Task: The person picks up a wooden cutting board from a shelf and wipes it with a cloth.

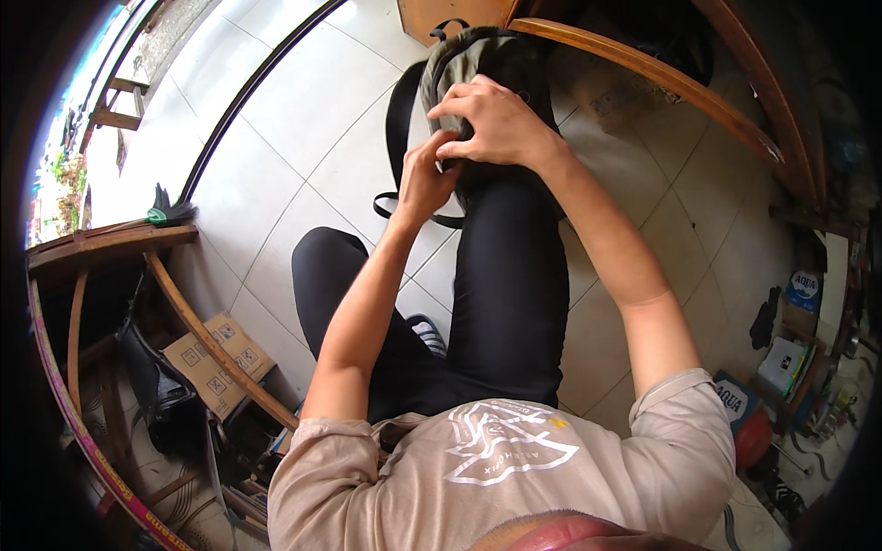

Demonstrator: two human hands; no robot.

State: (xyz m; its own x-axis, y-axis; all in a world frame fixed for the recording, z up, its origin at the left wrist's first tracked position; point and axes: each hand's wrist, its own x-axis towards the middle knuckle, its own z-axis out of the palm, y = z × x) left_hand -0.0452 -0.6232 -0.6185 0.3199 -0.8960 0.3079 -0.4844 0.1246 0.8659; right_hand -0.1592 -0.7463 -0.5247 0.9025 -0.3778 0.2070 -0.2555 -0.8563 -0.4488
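Note:
An olive-grey and black backpack stands on the floor in front of me, against my right knee. My left hand is closed on the near left edge of the backpack, its fingertips partly hidden. Over the upper part reaches my right hand, fingers bent and gripping the fabric, its thumb close to the left hand's fingers. What lies under the fingers is hidden. A black shoulder strap hangs down the left side of the bag.
Wooden furniture with a curved rail stands at the back right. At the left, a cardboard box and a black bag sit under a wooden frame. Boxes and clutter line the right side. A striped sandal shows between my legs.

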